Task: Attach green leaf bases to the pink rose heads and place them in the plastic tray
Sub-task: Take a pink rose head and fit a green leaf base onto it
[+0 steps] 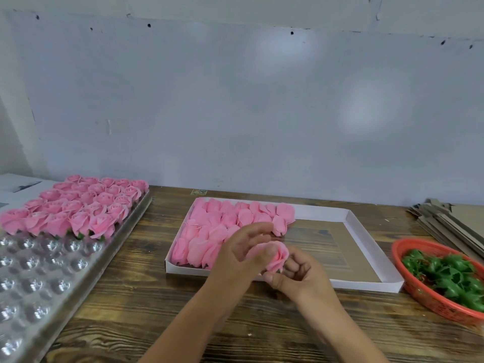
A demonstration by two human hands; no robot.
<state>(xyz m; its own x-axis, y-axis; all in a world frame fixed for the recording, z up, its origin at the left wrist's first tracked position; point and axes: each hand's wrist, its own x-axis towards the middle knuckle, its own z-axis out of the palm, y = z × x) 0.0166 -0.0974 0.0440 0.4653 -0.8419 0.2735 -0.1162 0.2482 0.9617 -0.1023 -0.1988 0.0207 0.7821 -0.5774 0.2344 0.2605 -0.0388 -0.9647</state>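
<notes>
1. Pink rose head (278, 258) was off the table, between both hands in front of the white cardboard box (366, 284). Left hand (242, 254) was pinching it from above, thumb on the petals, other fingers spread loosely. Right hand (301, 277) was curled in under the bloom. Couldn't tell if it held a leaf base; no green visible there.
2. Risk: soft petals. Thumb pressure from the left hand looked likely to crease or shed an outer petal if the base needed force to seat.
3. Risk: base hidden under the bloom, so alignment was by feel. An off-centre push would likely leave the calyx crooked or loose, and it could drop off later.
4. Risk: if the right hand was in fact empty, it needed a trip to the red basket (429, 297) of green leaf bases (450, 273), well apart to the right. The bases lay tangled, so grabbing one could drag out several.
5. Risk: plastic tray (39, 284) sat at far left with finished roses (76, 205) packed tight in the back rows. The next free dimple was just beside the front row; a careless set-down could knock the neighbours or leave the rose tilted.
6. Risk: forearms hung over the near box wall. Leaning on it could disturb the loose rose heads (222, 226) inside.
</notes>
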